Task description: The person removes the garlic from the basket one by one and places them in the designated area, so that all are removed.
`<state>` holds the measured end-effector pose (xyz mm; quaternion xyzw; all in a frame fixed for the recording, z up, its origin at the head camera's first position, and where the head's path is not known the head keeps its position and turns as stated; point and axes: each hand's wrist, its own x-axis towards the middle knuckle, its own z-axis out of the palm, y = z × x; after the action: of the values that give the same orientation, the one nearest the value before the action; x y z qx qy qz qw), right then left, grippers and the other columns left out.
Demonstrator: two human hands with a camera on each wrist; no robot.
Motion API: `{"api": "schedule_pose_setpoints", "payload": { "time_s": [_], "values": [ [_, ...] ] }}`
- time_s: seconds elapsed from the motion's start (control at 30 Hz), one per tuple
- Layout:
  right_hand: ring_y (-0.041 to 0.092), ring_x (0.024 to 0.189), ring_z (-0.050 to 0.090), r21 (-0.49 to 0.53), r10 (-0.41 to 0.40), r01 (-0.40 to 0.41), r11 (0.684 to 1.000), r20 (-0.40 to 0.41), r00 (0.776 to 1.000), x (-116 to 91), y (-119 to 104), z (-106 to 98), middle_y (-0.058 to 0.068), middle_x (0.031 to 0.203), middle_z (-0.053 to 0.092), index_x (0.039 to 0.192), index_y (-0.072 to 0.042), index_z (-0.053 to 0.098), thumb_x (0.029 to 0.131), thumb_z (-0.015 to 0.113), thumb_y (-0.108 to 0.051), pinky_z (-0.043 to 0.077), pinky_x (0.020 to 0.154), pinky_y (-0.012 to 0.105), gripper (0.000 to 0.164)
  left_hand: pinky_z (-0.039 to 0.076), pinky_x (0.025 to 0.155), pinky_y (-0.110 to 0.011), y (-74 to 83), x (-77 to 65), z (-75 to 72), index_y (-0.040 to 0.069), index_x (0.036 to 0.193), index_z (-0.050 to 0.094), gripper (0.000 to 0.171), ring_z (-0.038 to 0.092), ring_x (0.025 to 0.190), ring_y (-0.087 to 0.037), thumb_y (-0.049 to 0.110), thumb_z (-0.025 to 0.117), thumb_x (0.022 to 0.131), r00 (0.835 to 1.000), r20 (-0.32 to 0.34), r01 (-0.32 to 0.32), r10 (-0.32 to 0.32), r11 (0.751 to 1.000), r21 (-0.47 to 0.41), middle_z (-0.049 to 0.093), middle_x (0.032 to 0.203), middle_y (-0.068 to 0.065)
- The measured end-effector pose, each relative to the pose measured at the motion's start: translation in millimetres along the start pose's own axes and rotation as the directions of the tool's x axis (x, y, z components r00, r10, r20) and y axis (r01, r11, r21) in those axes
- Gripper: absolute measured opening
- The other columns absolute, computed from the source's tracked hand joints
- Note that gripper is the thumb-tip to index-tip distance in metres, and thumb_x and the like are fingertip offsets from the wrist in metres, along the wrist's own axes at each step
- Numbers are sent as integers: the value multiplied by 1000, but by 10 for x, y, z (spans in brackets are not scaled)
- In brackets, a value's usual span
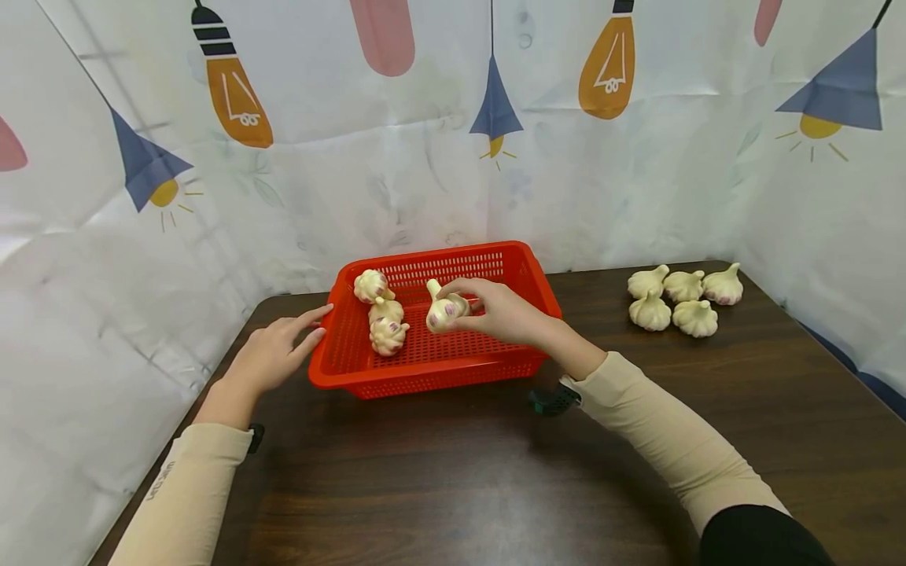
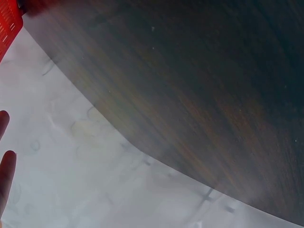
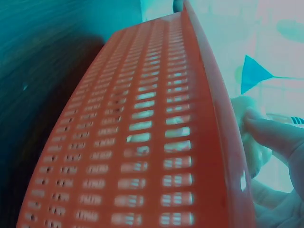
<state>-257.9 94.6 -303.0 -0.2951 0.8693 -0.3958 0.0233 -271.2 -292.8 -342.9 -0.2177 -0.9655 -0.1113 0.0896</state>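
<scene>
My right hand pinches a garlic bulb between thumb and fingers over the middle of the red plastic basket. The bulb's stem points up. From the right wrist view, that garlic shows beyond the basket's rim, partly hidden by the thumb. My left hand is at the basket's left rim, its fingertips right at the edge and the fingers relaxed. Garlic bulbs lie in a cluster along the basket's left side. In the left wrist view only fingertips show.
Several more garlic bulbs sit together at the back right of the dark wooden table. A white curtain printed with lamps hangs close behind and at the left. The basket stands near the table's back edge.
</scene>
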Motion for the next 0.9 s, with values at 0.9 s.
{"api": "schedule_pose_setpoints", "payload": {
  "time_s": [0.9],
  "values": [
    [35, 128, 49, 213, -37, 77, 974, -185, 982, -389, 321, -347, 15, 133, 44, 134, -3, 61, 90, 79, -2, 54, 97, 43, 48, 46, 96, -67, 8, -16, -16, 14, 155, 46, 55, 57, 119, -48, 43, 45, 108, 1000, -5, -3, 3, 1000, 3, 59, 137, -29]
  ]
}}
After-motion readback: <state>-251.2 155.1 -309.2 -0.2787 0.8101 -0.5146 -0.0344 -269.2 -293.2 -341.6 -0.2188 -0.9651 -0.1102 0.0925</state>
